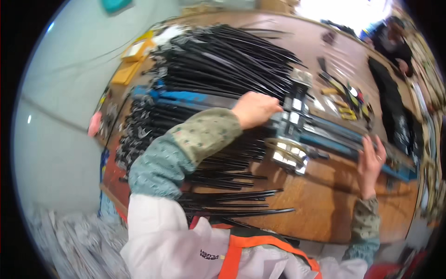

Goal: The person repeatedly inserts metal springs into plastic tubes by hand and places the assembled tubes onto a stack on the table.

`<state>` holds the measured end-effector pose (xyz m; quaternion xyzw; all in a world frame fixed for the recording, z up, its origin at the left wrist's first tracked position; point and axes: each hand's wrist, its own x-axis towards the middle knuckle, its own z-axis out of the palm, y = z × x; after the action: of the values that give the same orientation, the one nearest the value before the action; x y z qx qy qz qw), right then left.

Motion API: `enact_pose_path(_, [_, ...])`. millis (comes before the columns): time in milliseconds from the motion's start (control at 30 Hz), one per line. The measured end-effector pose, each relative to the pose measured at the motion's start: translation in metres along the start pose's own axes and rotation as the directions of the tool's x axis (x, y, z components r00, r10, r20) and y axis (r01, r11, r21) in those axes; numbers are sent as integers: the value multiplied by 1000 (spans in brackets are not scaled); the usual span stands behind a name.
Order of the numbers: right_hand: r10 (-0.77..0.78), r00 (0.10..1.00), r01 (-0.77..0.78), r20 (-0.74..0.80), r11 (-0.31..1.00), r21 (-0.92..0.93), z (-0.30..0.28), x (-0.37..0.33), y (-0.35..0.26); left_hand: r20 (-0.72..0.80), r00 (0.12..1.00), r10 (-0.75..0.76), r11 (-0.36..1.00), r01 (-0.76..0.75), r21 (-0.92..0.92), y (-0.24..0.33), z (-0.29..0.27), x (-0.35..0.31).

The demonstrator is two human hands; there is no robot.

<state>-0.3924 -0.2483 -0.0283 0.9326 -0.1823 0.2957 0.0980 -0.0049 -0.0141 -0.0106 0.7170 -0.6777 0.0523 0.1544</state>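
My left hand [257, 109] is closed, its fingertips at the side of a metal clamping fixture [292, 118]; what it grips is hidden. The fixture sits across a long blue metal rail [332, 145] that runs left to right over the table. Near the rail's right end, my right hand [370, 162] has its fingers stretched out and apart, touching or just over the near edge. Bundles of thin black rods [223, 60] lie on the far side of the rail. More black rods [223, 200] lie on the near side, partly under my left arm.
Pliers and other hand tools [346, 109] lie beyond the rail. A black plastic-wrapped bundle [392, 107] rests at the right. Yellow boxes [132, 60] stand at the far left of the wooden table [320, 200]. Another person [392, 42] is at the far right.
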Motion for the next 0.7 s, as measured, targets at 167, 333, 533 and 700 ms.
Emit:
enact_pose_path(167, [5, 999, 1, -39, 991, 137, -8, 5, -62, -31, 994, -106, 993, 104, -51, 10, 0, 5])
enact_pose_path(333, [23, 1000, -17, -22, 967, 256, -5, -1, -82, 76, 987, -139, 990, 138, 17, 7, -2, 8])
enact_pose_path(533, [9, 998, -36, 67, 908, 418, 9, 5, -100, 3, 996, -87, 996, 87, -10, 8, 1, 3])
enact_pose_path(700, [75, 978, -189, 194, 705, 684, 12, 1, -110, -71, 994, -80, 997, 78, -27, 10, 2, 0])
